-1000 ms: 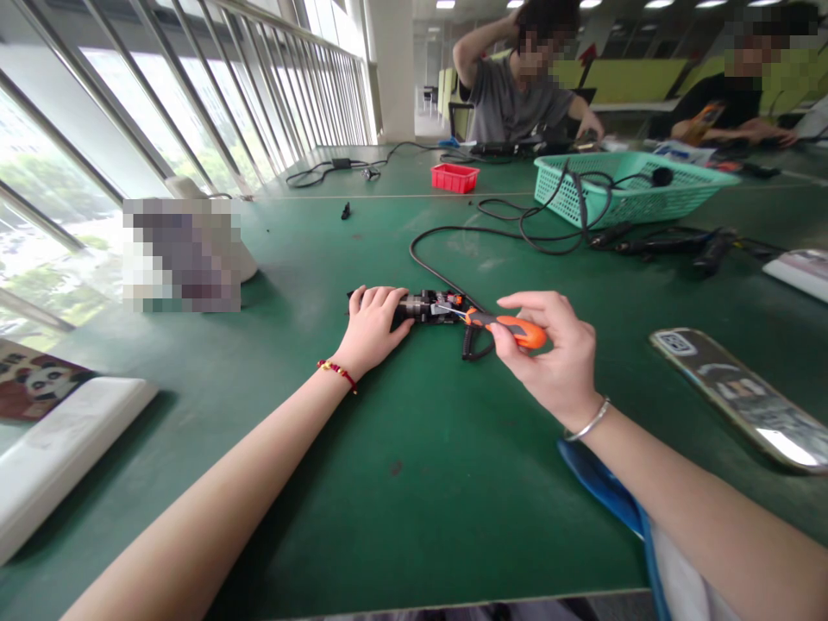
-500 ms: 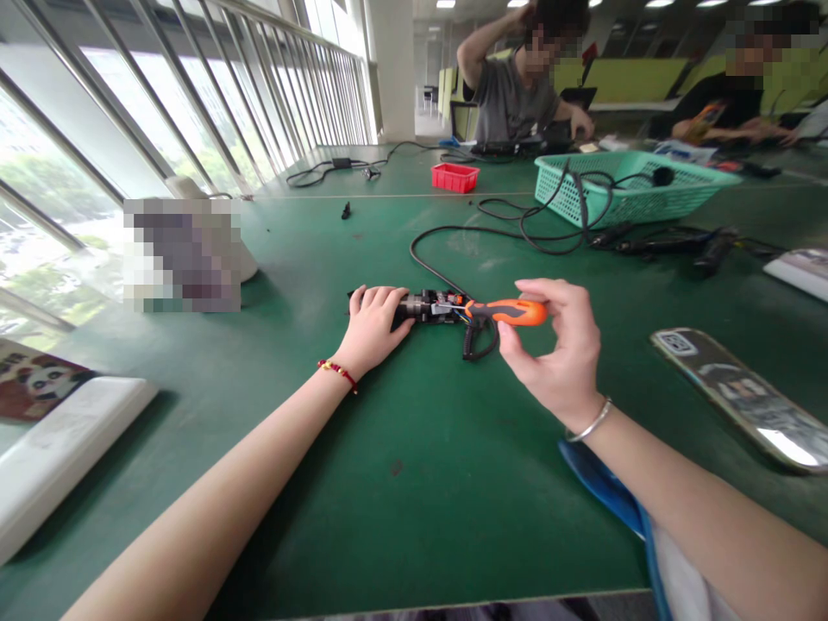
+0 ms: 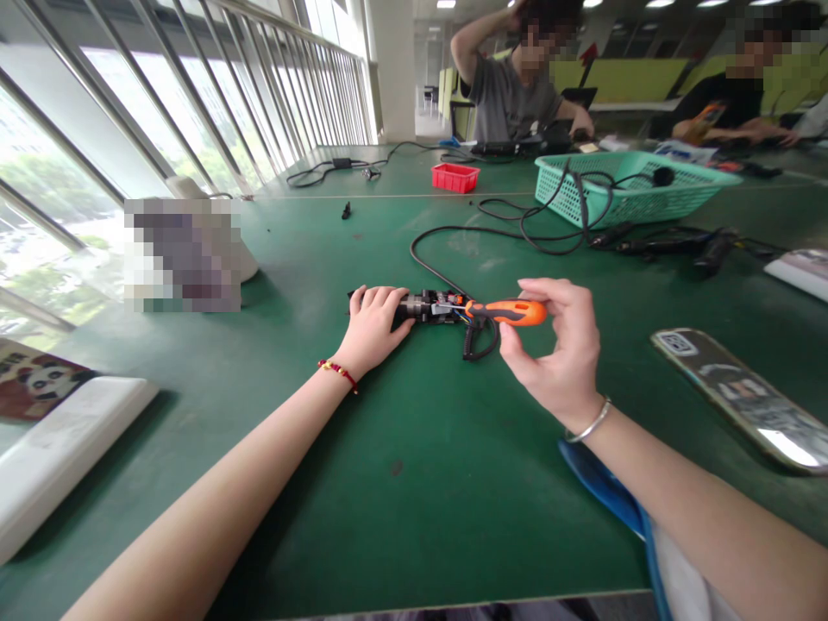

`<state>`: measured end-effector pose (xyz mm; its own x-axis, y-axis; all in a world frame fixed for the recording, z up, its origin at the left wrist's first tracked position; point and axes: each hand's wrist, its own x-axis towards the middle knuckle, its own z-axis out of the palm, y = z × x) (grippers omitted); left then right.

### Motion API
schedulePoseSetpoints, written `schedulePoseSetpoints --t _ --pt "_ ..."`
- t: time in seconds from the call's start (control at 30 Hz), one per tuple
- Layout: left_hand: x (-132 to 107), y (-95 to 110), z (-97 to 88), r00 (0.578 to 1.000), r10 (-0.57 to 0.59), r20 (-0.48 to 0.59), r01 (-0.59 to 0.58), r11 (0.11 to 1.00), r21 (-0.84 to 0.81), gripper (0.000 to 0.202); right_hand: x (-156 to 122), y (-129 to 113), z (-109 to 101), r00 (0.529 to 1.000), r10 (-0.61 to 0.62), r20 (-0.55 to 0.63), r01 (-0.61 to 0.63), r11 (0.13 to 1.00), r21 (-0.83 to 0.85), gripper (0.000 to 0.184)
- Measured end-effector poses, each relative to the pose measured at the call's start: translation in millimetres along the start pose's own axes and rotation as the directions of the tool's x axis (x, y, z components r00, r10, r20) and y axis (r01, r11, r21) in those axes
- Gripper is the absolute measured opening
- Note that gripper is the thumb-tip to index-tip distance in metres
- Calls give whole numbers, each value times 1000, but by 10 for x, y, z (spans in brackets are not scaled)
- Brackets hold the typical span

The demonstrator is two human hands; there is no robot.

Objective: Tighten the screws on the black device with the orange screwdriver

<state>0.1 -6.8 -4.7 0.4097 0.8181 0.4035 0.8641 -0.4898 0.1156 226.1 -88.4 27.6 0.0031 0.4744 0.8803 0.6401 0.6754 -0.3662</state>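
A small black opened device (image 3: 430,306) with exposed wires lies on the green table (image 3: 420,483), a black cable running from it. My left hand (image 3: 372,328) rests over its left end, fingers curled on it, holding it down. My right hand (image 3: 560,349) pinches an orange-handled screwdriver (image 3: 508,312) between thumb and fingers. The screwdriver lies nearly level, its tip at the device's right end.
A phone (image 3: 743,398) lies to the right, and a white box (image 3: 58,448) at the left edge. A teal basket (image 3: 621,185) with cables and a red bin (image 3: 454,177) stand farther back. Two people sit at the far side.
My right hand rose and turned the screwdriver from a downward slant to nearly level, the tip staying at the device. My left hand has not moved.
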Motion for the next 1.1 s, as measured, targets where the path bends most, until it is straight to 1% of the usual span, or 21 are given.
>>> schedulePoseSetpoints --t 0.03,0.13,0.17,0.2,0.23,0.27,0.33,0.4,0.43,0.5,0.6,0.63,0.67,0.77,0.83,0.9,1.03,1.07,1.1 --pt "0 2 -2 1000 -1 1 1 1000 1 39 4 -7 0 1000 8 11 -8 1000 -13 37" --pt "-1 4 -5 1000 -2 3 2 1000 -2 39 19 -37 -4 999 9 42 -6 998 -70 10" --pt "-1 5 -6 1000 -1 3 1 1000 -3 39 23 -43 -5 999 6 47 -2 997 -81 5" --pt "-1 5 -6 1000 -2 4 2 1000 -4 39 25 -45 -6 999 10 48 -6 996 -87 3" --pt "-1 6 -6 1000 -4 5 4 1000 -5 39 24 -41 -7 999 23 44 -19 996 -88 5" --pt "-1 7 -6 1000 -5 5 5 1000 -5 39 21 -34 -7 998 44 38 -40 996 -82 10" --pt "0 8 -6 1000 -6 4 6 1000 -4 39 13 -14 -7 998 63 27 -62 997 -53 26" --pt "1 9 -5 1000 -6 2 6 1000 -1 39 7 -4 -7 999 49 23 -48 999 -18 38" --pt "1 8 -4 1000 -6 2 6 1000 1 39 5 -6 -7 999 41 27 -41 999 -8 40" --pt "2 7 -3 1000 -5 3 5 1000 2 39 6 -21 -7 997 55 53 -55 998 -11 36" --pt "0 1 -1 1000 -1 1 1 1000 0 40 8 -44 -6 993 86 80 -83 996 -42 17" --pt "0 0 0 1000 0 0 0 1000 -1 40 7 -45 -5 993 91 79 -88 995 -45 15" --pt "-1 -1 0 1000 1 -1 -1 1000 -3 39 5 -41 -5 994 88 72 -85 995 -43 17" --pt "0 3 -3 1000 -1 -2 1 1000 -6 39 0 -15 -6 998 48 43 -48 999 -3 38" --pt "0 7 -6 1000 -4 1 4 1000 -4 39 4 -8 -8 999 13 31 -13 1000 22 44" --pt "-1 9 -8 1000 -6 3 6 1000 -2 39 16 -22 -10 999 12 40 -12 1000 13 39" --pt "-5 5 -8 1000 -3 0 3 1000 -4 39 35 -63 -11 997 15 81 -12 999 -40 9" --pt "-5 4 -8 1000 -3 0 3 1000 -4 39 34 -63 -11 996 24 82 -20 999 -44 7" --pt "-4 3 -8 1000 -4 1 4 1000 -4 39 29 -57 -10 997 34 74 -31 999 -45 10"
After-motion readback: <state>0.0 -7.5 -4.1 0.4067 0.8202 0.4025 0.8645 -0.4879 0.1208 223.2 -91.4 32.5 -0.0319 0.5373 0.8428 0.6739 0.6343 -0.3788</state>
